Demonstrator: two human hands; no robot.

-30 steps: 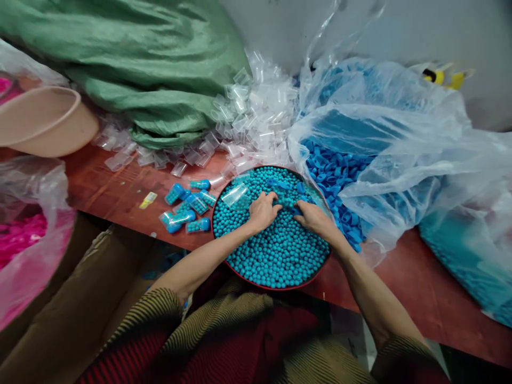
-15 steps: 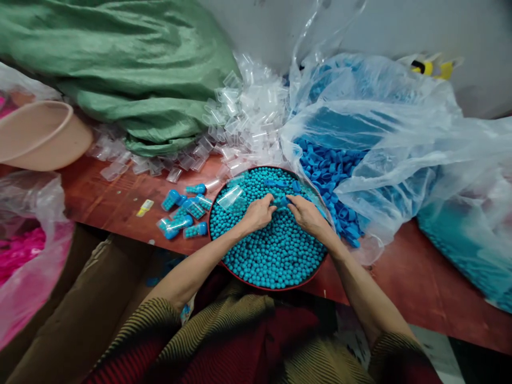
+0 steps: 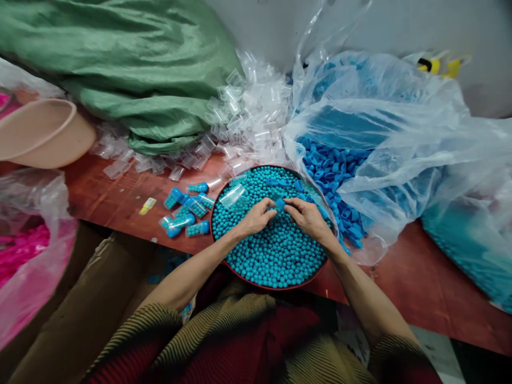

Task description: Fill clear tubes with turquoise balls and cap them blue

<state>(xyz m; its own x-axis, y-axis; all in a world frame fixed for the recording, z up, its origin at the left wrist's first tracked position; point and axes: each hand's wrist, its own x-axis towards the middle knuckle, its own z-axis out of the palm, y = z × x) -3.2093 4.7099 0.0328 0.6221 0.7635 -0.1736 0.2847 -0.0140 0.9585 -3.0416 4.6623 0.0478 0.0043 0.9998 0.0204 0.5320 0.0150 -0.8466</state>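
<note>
A round red-rimmed tray (image 3: 276,266) full of small turquoise beads stands in front of me. Over its middle my left hand (image 3: 261,216) pinches a small clear container, its outline partly hidden by the fingers. My right hand (image 3: 303,213) is closed on a blue cap (image 3: 280,204) at the container's right end. Clear empty containers (image 3: 234,196) and some blue caps (image 3: 279,183) lie on the beads. Left of the tray, several bead-filled containers with blue caps (image 3: 173,197) rest on the red table (image 3: 128,205).
Clear containers (image 3: 260,117) are heaped behind the tray, beside a green sack (image 3: 152,69). An open plastic bag of blue caps (image 3: 334,165) touches the tray's right side. A beige tub (image 3: 48,133) and pink pieces (image 3: 24,248) are at left; a bag of beads (image 3: 460,250) is at right.
The blue cap between my hands has tilted more upright, and my fingers have shifted slightly around it. The whole view has moved a little.
</note>
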